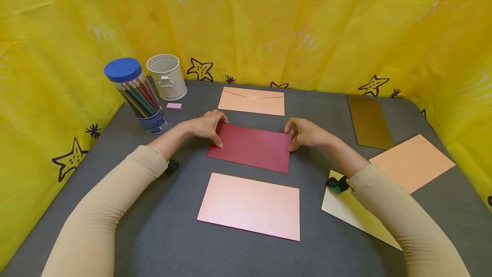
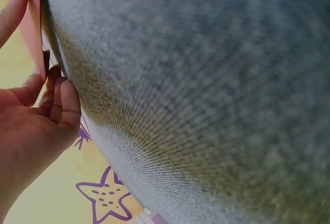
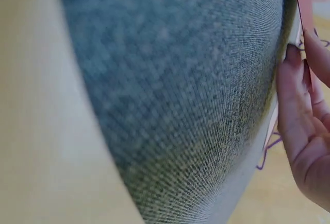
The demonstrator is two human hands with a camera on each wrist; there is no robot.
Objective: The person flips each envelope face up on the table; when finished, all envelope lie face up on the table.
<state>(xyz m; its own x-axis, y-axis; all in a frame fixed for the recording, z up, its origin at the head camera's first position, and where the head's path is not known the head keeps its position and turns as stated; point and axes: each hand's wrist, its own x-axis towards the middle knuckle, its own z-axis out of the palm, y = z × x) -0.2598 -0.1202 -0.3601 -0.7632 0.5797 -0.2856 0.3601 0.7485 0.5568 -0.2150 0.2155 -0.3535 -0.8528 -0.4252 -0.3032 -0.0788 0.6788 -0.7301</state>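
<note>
A dark red envelope (image 1: pixel 253 148) lies flat side up between my two hands in the head view. At its left end my left hand (image 1: pixel 209 126) pinches it, thumb on top and fingers around the far corner. My right hand (image 1: pixel 306 132) pinches the right end between thumb and curled fingers. In the left wrist view the envelope (image 2: pixel 33 23) is seen nearly edge-on, close over the grey table. The right wrist view has the right hand (image 3: pixel 307 121) at the envelope's edge (image 3: pixel 305 2), fingertips near the tabletop.
A pale pink envelope (image 1: pixel 250 206) lies nearer me, a peach envelope (image 1: pixel 251 102) beyond. To the right are brown (image 1: pixel 370 122), peach (image 1: pixel 413 163) and cream (image 1: pixel 357 210) envelopes, the last partly under my right forearm. Back left stand a pencil tub (image 1: pixel 138 97), white bucket (image 1: pixel 168 78) and pink eraser (image 1: pixel 174 106).
</note>
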